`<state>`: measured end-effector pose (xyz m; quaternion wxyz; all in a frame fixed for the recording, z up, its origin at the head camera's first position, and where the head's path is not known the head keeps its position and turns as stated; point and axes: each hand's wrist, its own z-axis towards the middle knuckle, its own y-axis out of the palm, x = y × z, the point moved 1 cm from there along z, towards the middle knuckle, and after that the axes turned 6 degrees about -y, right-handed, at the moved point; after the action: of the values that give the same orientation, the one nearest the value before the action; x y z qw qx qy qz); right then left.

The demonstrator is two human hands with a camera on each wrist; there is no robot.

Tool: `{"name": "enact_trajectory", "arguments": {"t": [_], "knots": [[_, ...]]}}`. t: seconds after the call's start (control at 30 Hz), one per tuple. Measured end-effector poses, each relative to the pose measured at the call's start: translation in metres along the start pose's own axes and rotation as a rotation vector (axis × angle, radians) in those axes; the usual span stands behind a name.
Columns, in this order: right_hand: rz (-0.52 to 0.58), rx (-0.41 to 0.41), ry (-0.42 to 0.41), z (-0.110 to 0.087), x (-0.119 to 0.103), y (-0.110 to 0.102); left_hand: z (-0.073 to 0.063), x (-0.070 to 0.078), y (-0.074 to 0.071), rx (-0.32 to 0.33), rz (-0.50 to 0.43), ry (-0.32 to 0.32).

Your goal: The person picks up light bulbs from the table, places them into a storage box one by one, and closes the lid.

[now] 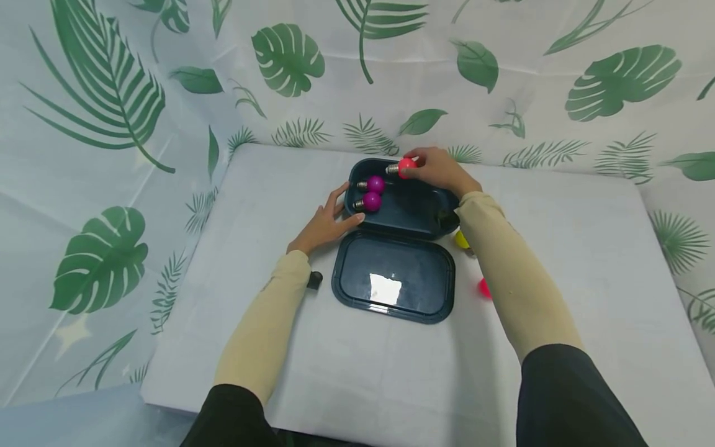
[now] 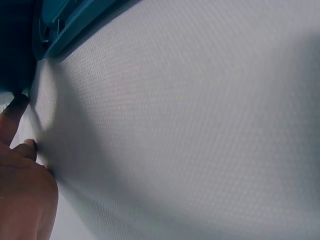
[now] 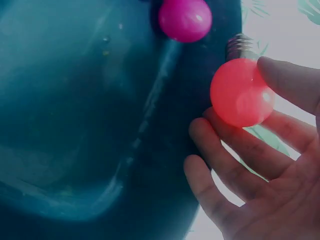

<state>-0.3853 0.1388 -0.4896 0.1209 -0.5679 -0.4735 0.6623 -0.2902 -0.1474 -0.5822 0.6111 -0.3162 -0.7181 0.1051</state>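
Observation:
My right hand (image 1: 444, 171) pinches a red light bulb (image 1: 407, 167) over the back rim of the dark blue box (image 1: 413, 211). In the right wrist view, thumb and fingers are on the bulb's round red part (image 3: 242, 93), its metal screw base pointing away from the palm. Inside the box, two purple bulbs (image 1: 375, 184) lie at the left end, one in front of the other. Spread around the box's front left corner, my left hand (image 1: 323, 226) touches its outside. The left wrist view shows one fingertip against the box wall (image 2: 17, 55).
A dark rectangular lid (image 1: 393, 276) lies in front of the box. Right of it are a yellow bulb (image 1: 461, 239) and a red round thing (image 1: 485, 288), both partly hidden by my right arm. A small black object (image 1: 315, 280) sits beside my left forearm on the white table (image 1: 380, 372).

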Motion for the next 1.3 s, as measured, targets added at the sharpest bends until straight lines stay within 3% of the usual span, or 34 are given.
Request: {"name": "enact_trajectory", "arguments": {"t": [1.3], "knots": [[-0.152,-0.096,0.013,0.010,0.014,0.025,-0.001,0.000,0.000,0.008,-0.028,-0.006]]}}
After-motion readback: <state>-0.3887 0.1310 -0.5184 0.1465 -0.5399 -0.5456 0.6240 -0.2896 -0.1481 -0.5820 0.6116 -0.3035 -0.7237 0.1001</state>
